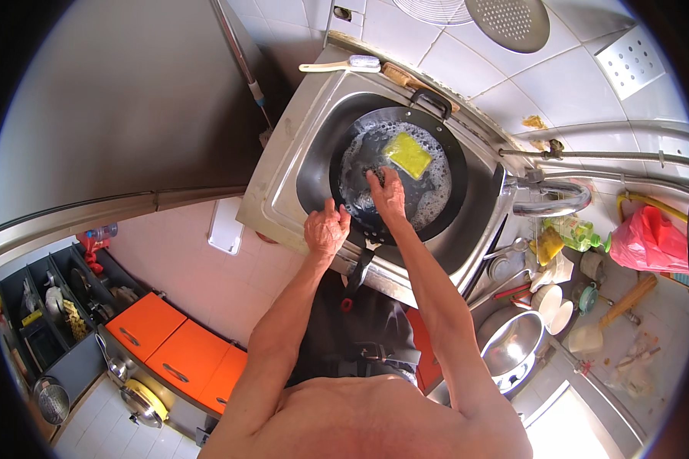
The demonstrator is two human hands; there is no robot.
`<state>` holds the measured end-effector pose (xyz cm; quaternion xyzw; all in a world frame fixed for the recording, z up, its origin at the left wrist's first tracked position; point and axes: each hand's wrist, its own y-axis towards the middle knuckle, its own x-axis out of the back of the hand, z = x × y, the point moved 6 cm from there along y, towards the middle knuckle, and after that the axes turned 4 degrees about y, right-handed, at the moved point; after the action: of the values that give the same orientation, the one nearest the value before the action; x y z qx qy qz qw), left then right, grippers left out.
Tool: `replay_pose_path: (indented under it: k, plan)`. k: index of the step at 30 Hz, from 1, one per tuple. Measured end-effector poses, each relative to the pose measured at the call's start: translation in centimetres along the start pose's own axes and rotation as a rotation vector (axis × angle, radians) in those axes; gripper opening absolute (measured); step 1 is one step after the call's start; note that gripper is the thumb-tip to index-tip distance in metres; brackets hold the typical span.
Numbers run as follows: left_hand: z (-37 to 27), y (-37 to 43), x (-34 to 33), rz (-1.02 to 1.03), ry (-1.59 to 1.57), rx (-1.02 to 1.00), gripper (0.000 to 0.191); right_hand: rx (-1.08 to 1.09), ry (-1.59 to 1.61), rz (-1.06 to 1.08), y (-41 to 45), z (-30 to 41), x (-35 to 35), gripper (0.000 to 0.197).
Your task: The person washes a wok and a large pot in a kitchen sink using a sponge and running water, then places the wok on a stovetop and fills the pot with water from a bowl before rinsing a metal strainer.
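A black wok [458, 166] rests in the stainless steel sink [316, 132], holding soapy water with foam round its inner edge. My right hand [388, 192] is over the water inside the wok, its fingers closed on a dark metal scouring pad [377, 174]. A yellow-green sponge [407, 155] lies in the water just beyond that hand. At the wok's near left rim is my left hand [326, 228], fingers bent; its grip on the rim cannot be made out clearly. The wok's long handle [358, 279] points towards me over the sink's front edge, and a loop handle [432, 98] is at the far side.
A white-handled brush [344, 66] and a wooden brush [399, 74] lie behind the sink. The metal faucet [557, 198] is at the right. Beyond it stand a green bottle [574, 232], a metal bowl [510, 341] and cups. Orange cabinets [178, 356] are at lower left.
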<state>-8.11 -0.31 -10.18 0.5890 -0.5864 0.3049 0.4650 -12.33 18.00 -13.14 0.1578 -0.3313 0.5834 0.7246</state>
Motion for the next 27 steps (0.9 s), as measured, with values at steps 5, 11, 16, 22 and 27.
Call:
replay_pose_path:
  k: [5,11,16,22,27]
  plan:
    - [0.2,0.1,0.4,0.038,0.050,0.007,0.018,0.398,0.148,-0.202,-3.4,6.3,5.7,0.027]
    - [-0.1,-0.2,-0.3,0.034,0.043,0.001,0.020,-0.254,1.129,-0.249,-3.5,-2.8,6.0,0.020]
    - [-0.2,-0.2,-0.4,0.029,0.098,0.008,0.018,-0.027,0.756,-0.668,-9.3,-5.0,17.7,0.015]
    - [0.1,-0.2,-0.3,0.041,0.067,0.006,0.018,0.037,-0.295,-0.529,-12.5,-5.1,22.1,0.032]
    - [-0.5,0.0,0.5,0.030,0.083,-0.003,0.017,0.047,-0.122,-0.275,-6.4,-1.9,16.3,0.039]
